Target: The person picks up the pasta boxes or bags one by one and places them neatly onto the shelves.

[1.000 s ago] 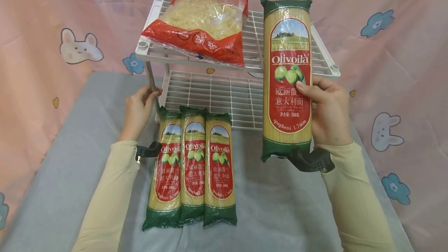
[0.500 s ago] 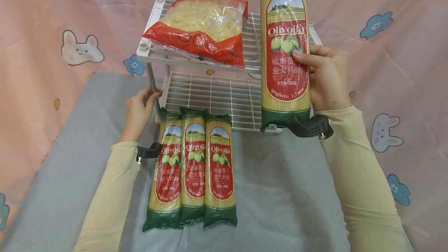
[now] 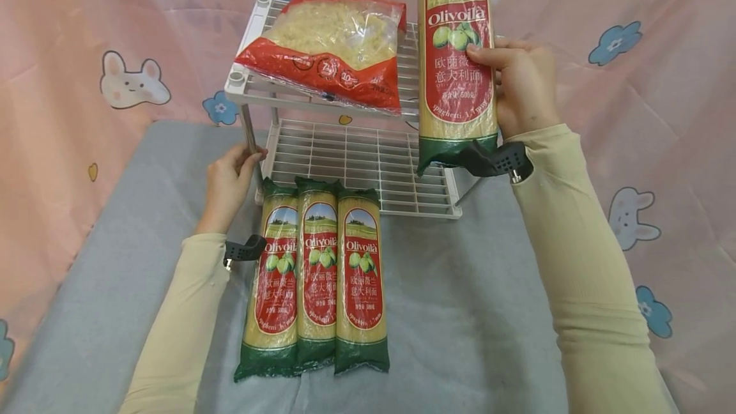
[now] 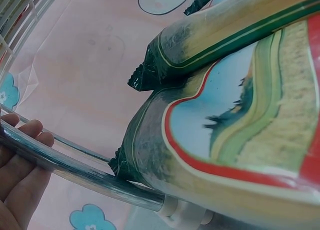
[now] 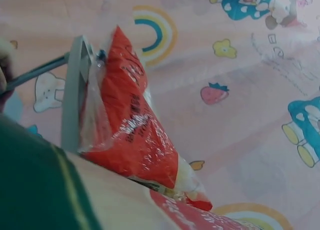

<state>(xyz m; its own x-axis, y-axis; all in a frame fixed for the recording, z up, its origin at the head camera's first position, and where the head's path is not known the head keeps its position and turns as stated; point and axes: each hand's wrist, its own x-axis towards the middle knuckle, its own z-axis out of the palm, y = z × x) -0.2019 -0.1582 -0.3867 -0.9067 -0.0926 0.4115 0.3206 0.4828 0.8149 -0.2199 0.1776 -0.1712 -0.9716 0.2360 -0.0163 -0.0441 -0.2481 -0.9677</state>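
Note:
My right hand grips a spaghetti packet by its right side, thumb across the front. The packet is upright before the right part of the rack's top shelf, its upper end cut off by the head view's edge. My left hand holds the metal post at the rack's front left, fingers curled round it in the left wrist view. Three more spaghetti packets lie side by side, their top ends at the lower shelf. A red and clear pasta bag lies on the top shelf's left.
The white two-tier wire rack stands on a grey cloth. Behind it hangs a pink patterned curtain. In the right wrist view, the pasta bag shows just beyond the held packet.
My right hand has raised the spaghetti packet and carried it slightly left and forward, to above the lower shelf's front edge. My left hand stays on the post; the other packets lie as before.

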